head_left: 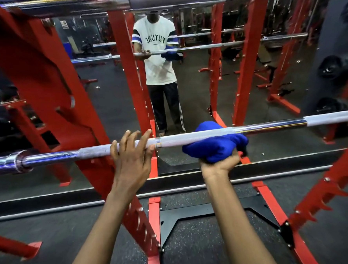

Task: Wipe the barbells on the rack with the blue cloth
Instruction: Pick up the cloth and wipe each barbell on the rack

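A silver barbell (270, 126) runs across the view at chest height, resting on the red rack (43, 82). My left hand (132, 157) lies over its knurled part left of centre, fingers draped on top and loosely spread. To the right, the blue cloth (212, 147) is bunched around the bar from below and behind. My right hand (222, 163) grips the cloth from underneath, pressing it against the bar.
A wall mirror (110, 107) straight ahead reflects a person in a white shirt, the bar and the rack. Red uprights with toothed pegs (323, 196) slant at lower right and centre. Another bar (59, 4) crosses overhead. Weight plates (328, 67) hang at right. Black rubber floor below.
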A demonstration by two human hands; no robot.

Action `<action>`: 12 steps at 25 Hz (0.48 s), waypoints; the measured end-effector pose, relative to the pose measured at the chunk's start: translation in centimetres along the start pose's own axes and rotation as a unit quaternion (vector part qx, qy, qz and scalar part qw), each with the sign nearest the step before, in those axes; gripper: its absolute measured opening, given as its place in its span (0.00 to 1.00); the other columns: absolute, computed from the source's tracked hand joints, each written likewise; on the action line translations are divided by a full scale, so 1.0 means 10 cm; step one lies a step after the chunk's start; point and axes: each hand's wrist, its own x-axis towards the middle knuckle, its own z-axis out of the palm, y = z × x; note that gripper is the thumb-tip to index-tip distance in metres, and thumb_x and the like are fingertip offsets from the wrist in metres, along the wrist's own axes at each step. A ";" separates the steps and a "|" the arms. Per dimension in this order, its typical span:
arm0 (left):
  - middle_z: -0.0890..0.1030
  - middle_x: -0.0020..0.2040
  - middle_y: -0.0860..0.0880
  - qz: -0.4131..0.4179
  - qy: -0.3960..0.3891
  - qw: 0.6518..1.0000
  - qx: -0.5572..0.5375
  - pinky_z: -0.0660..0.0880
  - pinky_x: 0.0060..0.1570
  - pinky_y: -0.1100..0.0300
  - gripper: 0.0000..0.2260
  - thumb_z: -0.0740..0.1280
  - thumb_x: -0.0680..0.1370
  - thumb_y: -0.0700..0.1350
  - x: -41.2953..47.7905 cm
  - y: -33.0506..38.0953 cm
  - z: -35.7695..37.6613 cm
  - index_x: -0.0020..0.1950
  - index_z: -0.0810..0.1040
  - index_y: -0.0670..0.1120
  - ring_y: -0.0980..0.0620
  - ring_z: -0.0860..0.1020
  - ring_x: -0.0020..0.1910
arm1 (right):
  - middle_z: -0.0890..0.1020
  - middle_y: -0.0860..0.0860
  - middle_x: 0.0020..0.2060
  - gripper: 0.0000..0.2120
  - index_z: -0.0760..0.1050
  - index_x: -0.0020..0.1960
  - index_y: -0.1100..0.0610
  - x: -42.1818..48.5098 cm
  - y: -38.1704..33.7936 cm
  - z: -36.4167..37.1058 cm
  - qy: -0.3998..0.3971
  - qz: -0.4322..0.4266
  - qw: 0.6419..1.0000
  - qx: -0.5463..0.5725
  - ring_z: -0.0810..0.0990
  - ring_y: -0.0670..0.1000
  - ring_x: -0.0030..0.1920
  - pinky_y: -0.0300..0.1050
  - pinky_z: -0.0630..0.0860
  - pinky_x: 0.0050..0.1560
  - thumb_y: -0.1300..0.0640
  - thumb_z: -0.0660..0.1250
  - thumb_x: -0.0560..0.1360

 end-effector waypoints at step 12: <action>0.78 0.66 0.47 -0.005 -0.018 1.000 0.021 0.58 0.73 0.45 0.22 0.53 0.83 0.57 -0.02 -0.45 -0.21 0.72 0.73 0.49 0.44 0.71 0.69 | 0.73 0.56 0.68 0.25 0.71 0.71 0.62 -0.35 0.28 -0.16 -0.028 -0.356 0.787 -0.503 0.72 0.55 0.69 0.38 0.69 0.69 0.52 0.71 0.79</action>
